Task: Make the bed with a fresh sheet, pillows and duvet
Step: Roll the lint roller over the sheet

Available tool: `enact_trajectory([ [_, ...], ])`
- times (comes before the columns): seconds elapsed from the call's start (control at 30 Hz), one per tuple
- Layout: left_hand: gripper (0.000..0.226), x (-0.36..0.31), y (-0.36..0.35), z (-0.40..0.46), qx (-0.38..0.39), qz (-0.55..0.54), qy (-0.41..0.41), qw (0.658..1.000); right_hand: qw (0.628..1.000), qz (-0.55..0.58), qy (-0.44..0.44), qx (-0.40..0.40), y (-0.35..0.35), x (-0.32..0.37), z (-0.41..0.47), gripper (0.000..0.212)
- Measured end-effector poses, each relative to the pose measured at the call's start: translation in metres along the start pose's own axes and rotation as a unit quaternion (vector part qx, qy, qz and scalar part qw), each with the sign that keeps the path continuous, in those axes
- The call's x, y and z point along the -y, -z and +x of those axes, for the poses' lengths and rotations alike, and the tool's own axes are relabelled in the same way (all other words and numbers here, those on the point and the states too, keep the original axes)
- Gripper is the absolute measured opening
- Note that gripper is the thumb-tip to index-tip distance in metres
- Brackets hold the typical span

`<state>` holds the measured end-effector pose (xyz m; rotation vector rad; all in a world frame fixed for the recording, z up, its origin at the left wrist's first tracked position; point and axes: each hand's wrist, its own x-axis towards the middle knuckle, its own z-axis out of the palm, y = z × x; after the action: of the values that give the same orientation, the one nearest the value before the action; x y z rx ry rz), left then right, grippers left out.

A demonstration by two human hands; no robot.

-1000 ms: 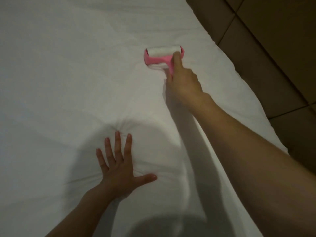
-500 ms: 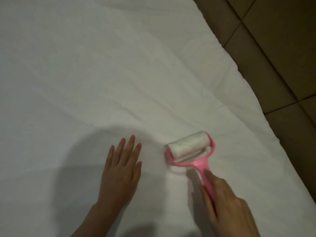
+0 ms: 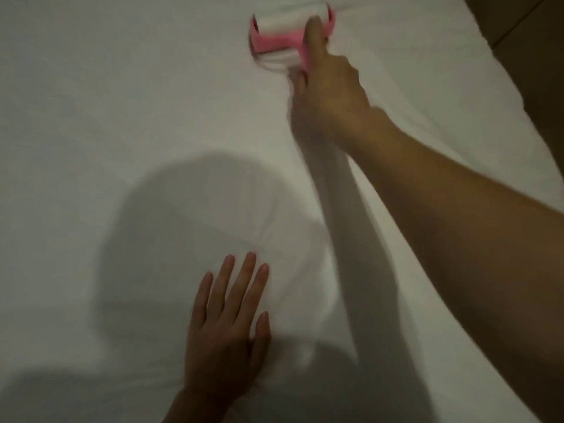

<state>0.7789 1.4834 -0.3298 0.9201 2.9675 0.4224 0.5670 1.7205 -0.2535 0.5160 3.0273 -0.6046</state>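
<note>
The white sheet (image 3: pixel 122 117) spreads across the bed and fills nearly the whole view, its right edge running diagonally beside the brown tiled floor (image 3: pixel 537 32). The right hand (image 3: pixel 329 96) reaches out toward the far edge of the bed, fingers wrapped around the pink handle of a lint roller (image 3: pixel 283 38), forefinger laid straight along it. The roller's white drum lies on the sheet close to that far edge, blurred. The left hand (image 3: pixel 229 328) lies flat near the bed's near edge, fingers straight and close together, palm pressing the sheet, holding nothing. Soft creases fan out from it.
</note>
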Motion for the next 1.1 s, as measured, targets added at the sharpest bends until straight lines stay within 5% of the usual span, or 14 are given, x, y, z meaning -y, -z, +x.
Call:
enact_trajectory([
  [0.2, 0.052, 0.003, -0.002, 0.0, -0.008, -0.002, -0.006, 1.0, 1.0, 0.002, 0.017, -0.016, -0.004, 0.009, 0.005, 0.06],
  [0.53, 0.051, 0.0, 0.015, 0.0, 0.017, -0.053, 0.011, 0.998, 0.992, 0.026, -0.061, 0.104, 0.026, -0.05, -0.278, 0.036],
  [0.73, 0.051, 0.029, 0.042, -0.039, -0.031, -0.057, -0.01, 0.998, 0.982, 0.009, -0.098, 0.162, 0.069, -0.057, -0.369, 0.028],
  [0.87, 0.052, 0.058, 0.054, -0.065, -0.045, -0.001, 0.064, 0.997, 0.992, -0.027, -0.035, 0.115, 0.065, -0.034, -0.379, 0.031],
  [1.1, 0.055, 0.095, 0.046, -0.068, -0.047, 0.03, 0.125, 0.991, 0.983, 0.016, 0.093, 0.159, -0.019, 0.058, -0.271, 0.039],
])
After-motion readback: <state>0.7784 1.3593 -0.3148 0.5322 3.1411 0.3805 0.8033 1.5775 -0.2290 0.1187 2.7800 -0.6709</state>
